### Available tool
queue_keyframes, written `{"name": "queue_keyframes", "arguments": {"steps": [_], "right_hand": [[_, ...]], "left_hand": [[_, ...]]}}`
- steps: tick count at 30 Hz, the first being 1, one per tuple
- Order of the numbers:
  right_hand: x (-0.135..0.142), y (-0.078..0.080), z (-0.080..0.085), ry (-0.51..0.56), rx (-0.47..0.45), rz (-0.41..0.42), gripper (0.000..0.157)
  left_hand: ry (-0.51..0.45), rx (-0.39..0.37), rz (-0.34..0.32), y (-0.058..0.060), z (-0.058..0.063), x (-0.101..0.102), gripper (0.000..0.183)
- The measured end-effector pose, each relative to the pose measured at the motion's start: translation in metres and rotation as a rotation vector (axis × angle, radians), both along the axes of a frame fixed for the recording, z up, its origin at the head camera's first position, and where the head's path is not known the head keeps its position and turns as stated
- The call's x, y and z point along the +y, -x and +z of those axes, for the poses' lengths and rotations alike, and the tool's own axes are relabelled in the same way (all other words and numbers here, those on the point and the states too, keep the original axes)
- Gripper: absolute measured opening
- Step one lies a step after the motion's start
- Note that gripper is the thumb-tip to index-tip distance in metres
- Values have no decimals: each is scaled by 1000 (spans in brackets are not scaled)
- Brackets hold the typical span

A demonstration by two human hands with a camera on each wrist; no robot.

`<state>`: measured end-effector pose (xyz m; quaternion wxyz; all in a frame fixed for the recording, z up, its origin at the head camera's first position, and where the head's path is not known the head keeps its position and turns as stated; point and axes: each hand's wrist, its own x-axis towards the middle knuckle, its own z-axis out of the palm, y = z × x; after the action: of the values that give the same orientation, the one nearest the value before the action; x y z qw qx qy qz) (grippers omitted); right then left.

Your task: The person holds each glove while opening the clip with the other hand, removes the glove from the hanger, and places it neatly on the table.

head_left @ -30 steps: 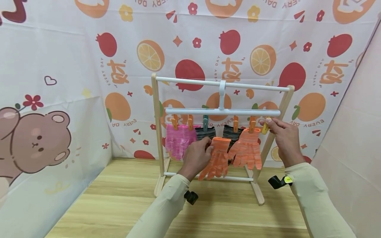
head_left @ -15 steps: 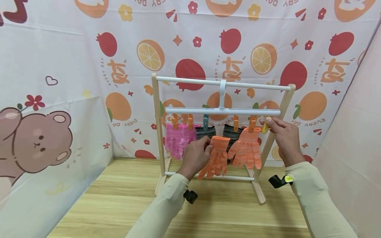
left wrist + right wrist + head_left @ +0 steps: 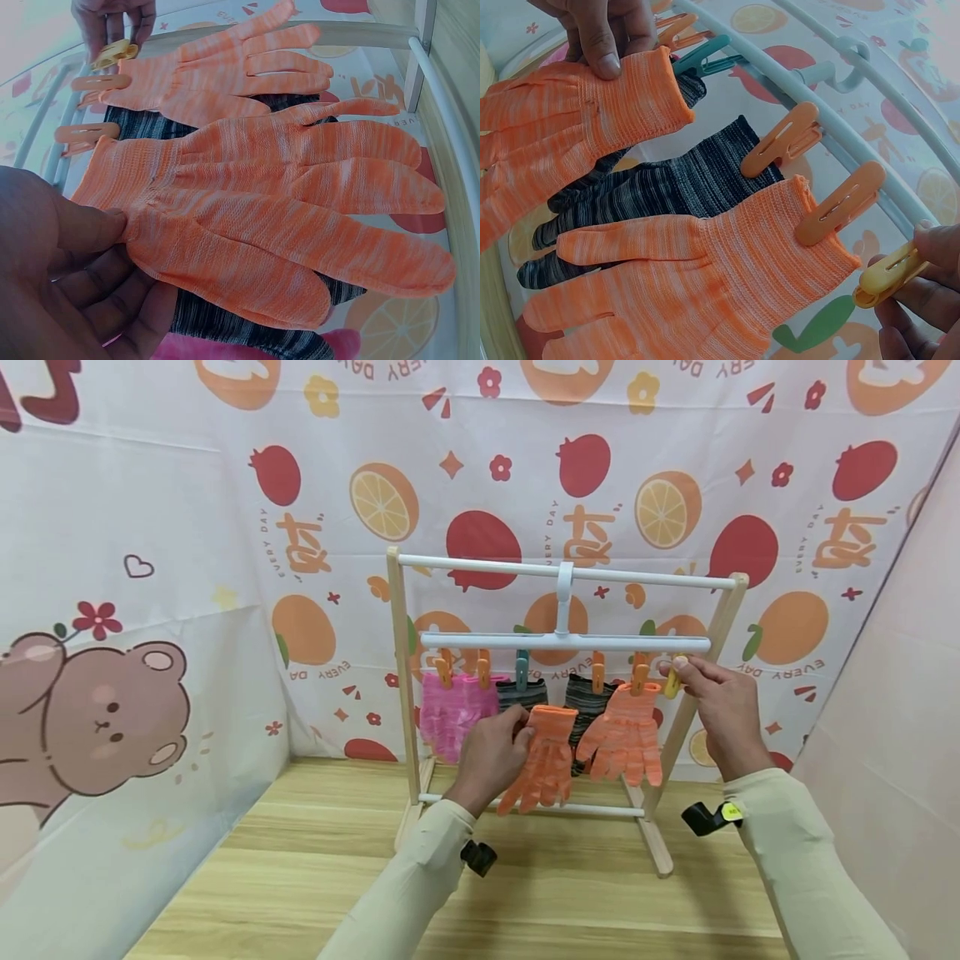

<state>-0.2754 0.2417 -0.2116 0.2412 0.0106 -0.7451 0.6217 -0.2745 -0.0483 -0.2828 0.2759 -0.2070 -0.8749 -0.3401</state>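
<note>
My left hand (image 3: 495, 753) pinches the cuff of an orange glove (image 3: 247, 195) between thumb and fingers; the glove hangs fingers down in front of the rack. A second orange glove (image 3: 625, 735) hangs to its right from an orange clothespin (image 3: 841, 204). At the hanger's right end, my right hand (image 3: 722, 710) pinches a yellow clothespin (image 3: 890, 274), which stands beside that hung glove, apart from its cuff. Behind them hang dark striped gloves (image 3: 667, 180), one by another orange clothespin (image 3: 781, 140), one by a green clothespin (image 3: 522, 671). Pink gloves (image 3: 453, 710) hang at the left.
A light blue hanger (image 3: 510, 642) hooks over the white top bar (image 3: 480, 563) of a wooden rack (image 3: 406, 693). The rack stands on a wood-grain table (image 3: 300, 843). A fruit-print cloth (image 3: 322, 485) hangs behind, with a bear-print cloth (image 3: 112, 718) at left.
Both hands keep their holds and stay nearly in place. The whole head view shifts slightly to the right.
</note>
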Motion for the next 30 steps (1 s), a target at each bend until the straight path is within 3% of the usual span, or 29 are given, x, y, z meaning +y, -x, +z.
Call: {"name": "queue_keyframes", "arguments": {"steps": [30], "right_hand": [[3, -2, 1, -16, 22, 24, 57]], "left_hand": [[5, -2, 37, -3, 0, -14, 8]]}}
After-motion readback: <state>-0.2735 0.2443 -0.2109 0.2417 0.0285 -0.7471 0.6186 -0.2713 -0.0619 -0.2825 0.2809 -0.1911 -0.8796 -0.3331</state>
